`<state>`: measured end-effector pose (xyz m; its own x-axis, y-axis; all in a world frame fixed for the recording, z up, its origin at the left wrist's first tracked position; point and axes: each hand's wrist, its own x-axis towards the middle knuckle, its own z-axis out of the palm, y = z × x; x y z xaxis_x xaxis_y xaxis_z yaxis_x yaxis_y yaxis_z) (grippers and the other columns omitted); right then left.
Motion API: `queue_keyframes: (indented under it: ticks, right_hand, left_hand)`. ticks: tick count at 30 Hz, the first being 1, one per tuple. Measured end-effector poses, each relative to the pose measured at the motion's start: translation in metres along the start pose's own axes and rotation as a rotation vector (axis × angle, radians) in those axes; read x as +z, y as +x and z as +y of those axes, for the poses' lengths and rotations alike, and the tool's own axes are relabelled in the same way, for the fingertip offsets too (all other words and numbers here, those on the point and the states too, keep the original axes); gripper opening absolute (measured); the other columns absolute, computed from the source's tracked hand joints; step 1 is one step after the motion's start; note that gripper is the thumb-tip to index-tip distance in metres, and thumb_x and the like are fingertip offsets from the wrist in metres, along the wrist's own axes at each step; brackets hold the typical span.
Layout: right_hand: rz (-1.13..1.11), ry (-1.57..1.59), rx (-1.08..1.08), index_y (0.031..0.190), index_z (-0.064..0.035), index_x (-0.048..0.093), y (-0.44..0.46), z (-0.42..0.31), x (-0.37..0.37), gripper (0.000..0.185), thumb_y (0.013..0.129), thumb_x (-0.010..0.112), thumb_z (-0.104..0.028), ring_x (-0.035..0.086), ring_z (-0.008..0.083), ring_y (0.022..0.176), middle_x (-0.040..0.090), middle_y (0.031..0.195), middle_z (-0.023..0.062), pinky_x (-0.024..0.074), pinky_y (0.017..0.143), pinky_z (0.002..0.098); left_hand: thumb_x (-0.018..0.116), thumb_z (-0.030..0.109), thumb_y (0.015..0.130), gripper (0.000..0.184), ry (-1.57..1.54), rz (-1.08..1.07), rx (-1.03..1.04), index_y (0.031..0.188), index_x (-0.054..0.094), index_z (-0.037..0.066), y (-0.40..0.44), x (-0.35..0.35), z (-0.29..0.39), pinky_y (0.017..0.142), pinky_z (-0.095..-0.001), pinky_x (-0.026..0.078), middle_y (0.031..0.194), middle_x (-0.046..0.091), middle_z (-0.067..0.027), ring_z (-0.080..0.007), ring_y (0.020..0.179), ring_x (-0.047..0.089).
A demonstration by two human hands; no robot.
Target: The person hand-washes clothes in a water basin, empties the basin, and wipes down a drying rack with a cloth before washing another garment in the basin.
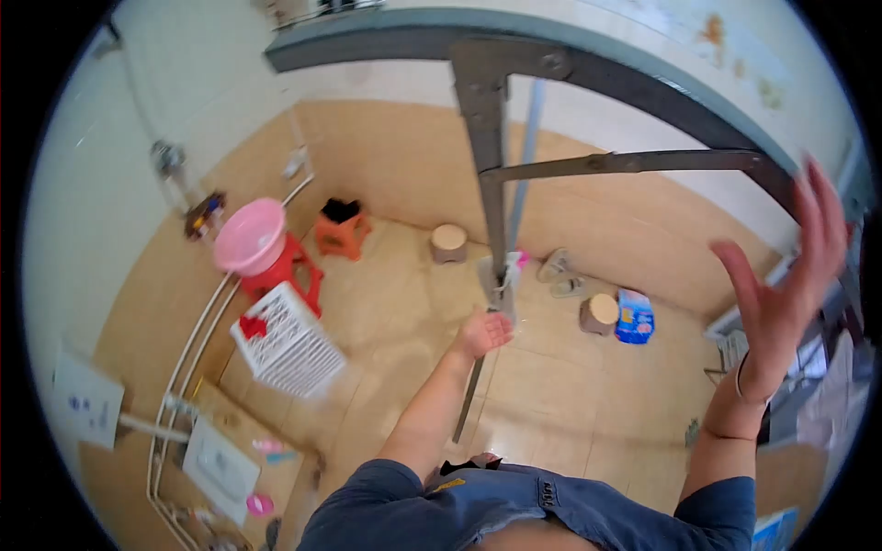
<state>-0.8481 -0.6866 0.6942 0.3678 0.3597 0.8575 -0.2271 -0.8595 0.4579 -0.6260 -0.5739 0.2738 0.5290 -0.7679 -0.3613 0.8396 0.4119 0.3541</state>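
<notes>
A large grey frame (386,41), like the edge of a folding table, spans the top of the head view. From it a metal leg (487,156) hangs down, joined by a riveted brace (625,163). My left hand (484,334) is at the leg's lower part, palm turned up and fingers stretched out; whether it touches the metal I cannot tell. Raised on the right, my right hand (795,262) has thumb and fingers spread, beside the frame's right end and holding nothing. A thin band (742,381) circles the right wrist.
A pink basin (251,237) rests on a red stool (296,271), near a white slatted basket (299,354). Along the wall are an orange stool (340,236), round stools (449,241), sandals (560,274) and a blue package (635,317). A sink (220,466) is lower left.
</notes>
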Motion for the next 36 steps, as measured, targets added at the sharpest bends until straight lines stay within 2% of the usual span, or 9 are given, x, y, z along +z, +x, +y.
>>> queue_keyframes:
  ticks: [3, 7, 9, 13, 15, 27, 30, 33, 36]
  right_hand:
    - [-0.167, -0.319, -0.101, 0.115, -0.0109, 0.043, 0.014, 0.013, 0.002, 0.066, 0.054, 0.070, -0.008, 0.044, 0.0249, 0.102, 0.045, 0.115, 0.0081, 0.0334, 0.087, 0.0330]
    - [-0.085, -0.238, 0.127, 0.102, -0.0124, 0.051, 0.013, 0.033, -0.005, 0.055, 0.051, 0.067, -0.001, 0.054, 0.0195, 0.083, 0.056, 0.091, 0.0042, 0.0414, 0.071, 0.0274]
    - [-0.134, -0.270, 0.154, 0.097, -0.0125, 0.053, 0.010, 0.047, -0.010, 0.050, 0.050, 0.067, -0.001, 0.055, 0.0198, 0.079, 0.056, 0.087, 0.0041, 0.0430, 0.066, 0.0262]
    - [-0.152, -0.250, 0.026, 0.090, -0.0117, 0.055, 0.012, 0.061, -0.020, 0.044, 0.049, 0.068, -0.002, 0.055, 0.0211, 0.073, 0.056, 0.081, 0.0050, 0.0439, 0.061, 0.0260]
    - [-0.118, -0.220, -0.018, 0.090, -0.0099, 0.056, 0.015, 0.069, -0.024, 0.043, 0.049, 0.068, -0.003, 0.055, 0.0215, 0.074, 0.057, 0.081, 0.0064, 0.0446, 0.064, 0.0263]
    - [-0.114, -0.266, -0.004, 0.086, -0.0115, 0.056, 0.020, 0.043, -0.013, 0.038, 0.051, 0.068, -0.010, 0.055, 0.0183, 0.071, 0.056, 0.078, 0.0025, 0.0429, 0.059, 0.0252]
    - [-0.100, -0.293, 0.003, 0.089, -0.0120, 0.055, 0.020, 0.041, -0.007, 0.039, 0.052, 0.068, -0.010, 0.055, 0.0189, 0.074, 0.056, 0.079, 0.0027, 0.0431, 0.061, 0.0255]
    - [-0.092, -0.274, 0.085, 0.096, -0.0128, 0.054, 0.011, 0.041, -0.004, 0.039, 0.059, 0.066, -0.010, 0.054, 0.0213, 0.081, 0.057, 0.088, 0.0047, 0.0430, 0.068, 0.0281]
    - [-0.082, -0.247, 0.125, 0.103, -0.0116, 0.053, 0.005, 0.042, 0.000, 0.036, 0.068, 0.062, -0.009, 0.054, 0.0219, 0.085, 0.056, 0.094, 0.0082, 0.0423, 0.073, 0.0285]
  left_hand:
    - [0.024, 0.052, 0.082, 0.064, -0.187, -0.167, 0.042, 0.108, 0.035, -0.006, 0.023, 0.038, 0.008, 0.083, -0.0472, 0.039, 0.106, 0.043, -0.0219, -0.0335, 0.099, 0.043]
    - [0.027, 0.051, 0.082, 0.065, -0.481, -0.110, 0.039, 0.107, 0.036, -0.008, 0.043, 0.074, 0.019, 0.081, -0.0463, 0.040, 0.105, 0.045, -0.0226, -0.0334, 0.096, 0.046]
    - [0.033, 0.038, 0.083, 0.049, -0.899, -0.272, 0.193, 0.099, 0.043, -0.007, 0.052, 0.077, 0.039, 0.076, -0.0433, 0.044, 0.095, 0.050, -0.0208, -0.0317, 0.087, 0.051]
    - [0.036, 0.024, 0.082, 0.031, -0.988, -0.520, 0.032, 0.090, 0.047, -0.004, 0.080, 0.045, 0.056, 0.068, -0.0391, 0.046, 0.085, 0.051, -0.0188, -0.0306, 0.080, 0.051]
    - [0.035, 0.009, 0.080, 0.022, -0.806, -0.284, 0.211, 0.086, 0.051, -0.005, 0.043, 0.069, 0.065, 0.062, -0.0356, 0.048, 0.078, 0.055, -0.0149, -0.0263, 0.071, 0.054]
    - [0.039, 0.016, 0.081, 0.024, -0.823, -0.261, 0.172, 0.089, 0.052, -0.002, 0.054, 0.043, 0.075, 0.063, -0.0347, 0.048, 0.083, 0.056, -0.0145, -0.0269, 0.074, 0.055]
    - [0.041, 0.027, 0.082, 0.028, -0.577, -0.222, 0.158, 0.086, 0.052, 0.001, 0.046, 0.029, 0.067, 0.062, -0.0355, 0.047, 0.085, 0.056, -0.0135, -0.0269, 0.073, 0.055]
    - [0.039, 0.037, 0.084, 0.033, 0.115, -0.168, 0.037, 0.090, 0.047, 0.005, 0.000, 0.009, 0.056, 0.062, -0.0347, 0.047, 0.087, 0.055, -0.0115, -0.0261, 0.069, 0.054]
    - [0.039, 0.036, 0.084, 0.033, 0.249, -0.090, -0.014, 0.094, 0.044, 0.005, -0.041, -0.056, 0.050, 0.061, -0.0342, 0.047, 0.086, 0.056, -0.0101, -0.0254, 0.068, 0.054]
